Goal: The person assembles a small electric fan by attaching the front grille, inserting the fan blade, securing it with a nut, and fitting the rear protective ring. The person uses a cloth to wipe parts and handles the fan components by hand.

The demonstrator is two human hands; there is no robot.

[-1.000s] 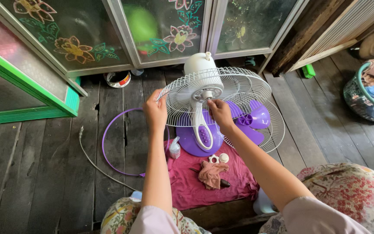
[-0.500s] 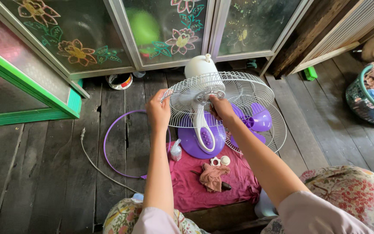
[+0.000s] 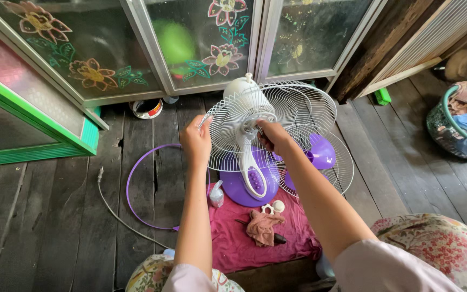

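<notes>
Two hands on a white-and-purple desk fan (image 3: pixel 247 162) standing on the plank floor (image 3: pixel 49 216). Rear wire guard (image 3: pixel 293 108) is mounted on the motor housing. Left hand (image 3: pixel 197 141) pinches the guard's left rim; right hand (image 3: pixel 273 138) is closed at the hub centre. Purple blade (image 3: pixel 320 151) lies on the second guard behind. Maroon cloth (image 3: pixel 233 232) under the base.

The fan (image 3: pixel 249 146) is white with a purple base (image 3: pixel 244 181); its grille (image 3: pixel 277 116) is white wire. The blade (image 3: pixel 317 151) and ring (image 3: pixel 136 184) are purple. The cloth (image 3: pixel 244 232) is magenta, the rag (image 3: pixel 263 226) dusty pink. The floor (image 3: pixel 49 216) is dark grey wood. The glass doors (image 3: pixel 109 48) bear painted flowers with green leaves; the frame (image 3: pixel 39 124) is bright green. The basket (image 3: pixel 444 121) is green
</notes>
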